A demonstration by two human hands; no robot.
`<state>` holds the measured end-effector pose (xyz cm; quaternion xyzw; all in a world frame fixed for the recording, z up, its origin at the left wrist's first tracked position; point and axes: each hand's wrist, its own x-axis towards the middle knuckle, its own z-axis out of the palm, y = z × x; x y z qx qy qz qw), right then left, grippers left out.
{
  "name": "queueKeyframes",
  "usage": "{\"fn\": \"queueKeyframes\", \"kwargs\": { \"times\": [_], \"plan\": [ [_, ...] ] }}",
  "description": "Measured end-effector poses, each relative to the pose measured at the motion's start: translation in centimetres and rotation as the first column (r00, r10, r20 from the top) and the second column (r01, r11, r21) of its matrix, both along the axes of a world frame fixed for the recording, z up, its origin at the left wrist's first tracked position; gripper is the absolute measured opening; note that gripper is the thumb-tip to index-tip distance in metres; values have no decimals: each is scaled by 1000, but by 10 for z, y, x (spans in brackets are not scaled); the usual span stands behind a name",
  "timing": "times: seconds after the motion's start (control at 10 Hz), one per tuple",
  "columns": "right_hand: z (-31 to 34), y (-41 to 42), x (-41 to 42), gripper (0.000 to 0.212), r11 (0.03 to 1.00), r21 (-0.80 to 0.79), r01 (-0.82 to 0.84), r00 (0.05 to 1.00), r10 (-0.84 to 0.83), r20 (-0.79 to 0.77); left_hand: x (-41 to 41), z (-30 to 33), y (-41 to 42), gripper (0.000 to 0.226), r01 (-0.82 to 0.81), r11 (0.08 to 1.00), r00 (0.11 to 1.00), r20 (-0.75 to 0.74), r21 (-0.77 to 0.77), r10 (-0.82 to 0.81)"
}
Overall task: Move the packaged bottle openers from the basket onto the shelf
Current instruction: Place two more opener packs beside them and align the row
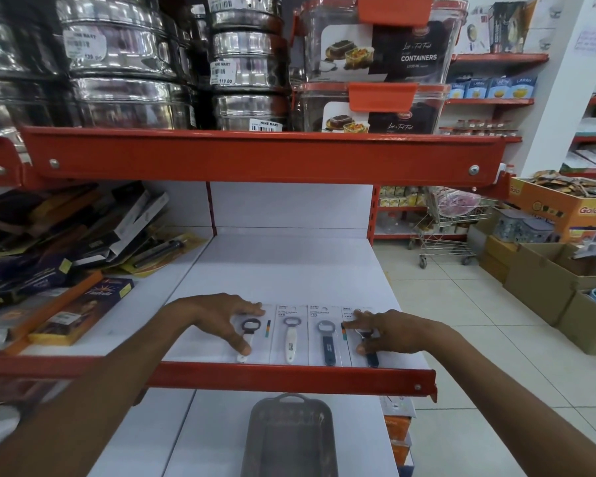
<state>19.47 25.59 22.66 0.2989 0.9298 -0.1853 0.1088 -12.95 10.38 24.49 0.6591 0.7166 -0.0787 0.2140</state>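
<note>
Several packaged bottle openers lie side by side along the front of the white shelf (pixel 289 266). My left hand (pixel 221 318) rests spread on the leftmost pack (pixel 255 330), thumb on its white handle. A white-handled opener (pixel 290 339) and a dark blue one (pixel 328 340) lie between my hands. My right hand (pixel 381 332) presses fingertips on the rightmost pack (pixel 358 316), thumb on its dark handle. Neither hand lifts a pack. The grey basket (pixel 291 438) stands on the shelf below, and nothing shows inside it.
Boxed goods (pixel 66 256) are piled on the left part of the same shelf. Steel tins (pixel 124 70) and food containers (pixel 375 63) fill the shelf above. To the right is a tiled aisle with cardboard boxes (pixel 547 280) and a wire trolley (pixel 451 222).
</note>
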Motion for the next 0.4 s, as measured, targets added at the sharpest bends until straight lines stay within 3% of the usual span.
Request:
{"fn": "queueKeyframes", "kwargs": {
  "times": [0.2, 0.4],
  "plan": [
    [2, -1, -1, 55, 1000, -4, -7, 1000, 7, 5, 6, -5, 7, 99, 21, 1000, 1000, -2, 18, -21],
    [5, -6, -1, 58, 999, 36, 8, 1000, -8, 0, 16, 2, -2, 96, 9, 999, 1000, 6, 38, -9]
  ]
}}
